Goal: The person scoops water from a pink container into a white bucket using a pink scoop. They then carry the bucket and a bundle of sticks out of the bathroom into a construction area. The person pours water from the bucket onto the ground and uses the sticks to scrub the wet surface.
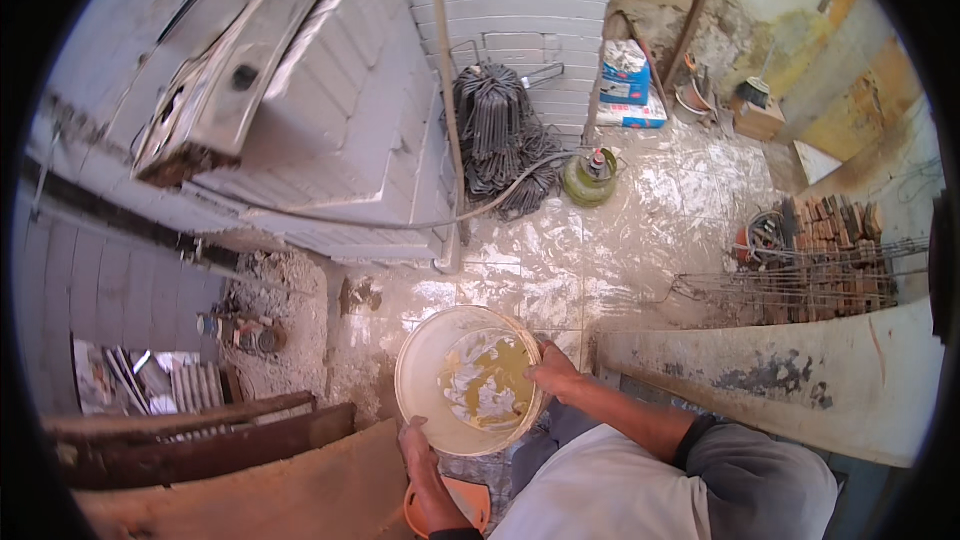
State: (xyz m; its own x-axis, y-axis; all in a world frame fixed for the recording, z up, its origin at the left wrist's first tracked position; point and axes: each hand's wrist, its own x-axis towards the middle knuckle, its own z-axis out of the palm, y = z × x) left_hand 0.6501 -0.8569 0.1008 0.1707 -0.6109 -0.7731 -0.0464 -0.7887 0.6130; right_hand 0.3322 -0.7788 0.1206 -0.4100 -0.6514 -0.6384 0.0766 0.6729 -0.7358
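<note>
A large off-white plastic bucket point(420, 372) is tilted in front of my body, its mouth facing up toward me. White and yellowish residue coats its bottom and inner wall. My right hand point(553, 372) is closed on the rim at the right side. At the lower left of the rim, my left hand point(416, 438) grips the bucket, with some of its fingers hidden. Below my left forearm an orange container point(470, 502) shows in part.
Wooden boards point(250, 485) rise at lower left, and a pale ledge point(760, 370) runs along the right. Ahead are a green gas cylinder point(588, 182), bundled bent steel bars point(492, 125) and a hose point(400, 225). Stacked bricks point(840, 225) with protruding rods stand right. White smears cover the tiled floor point(640, 240).
</note>
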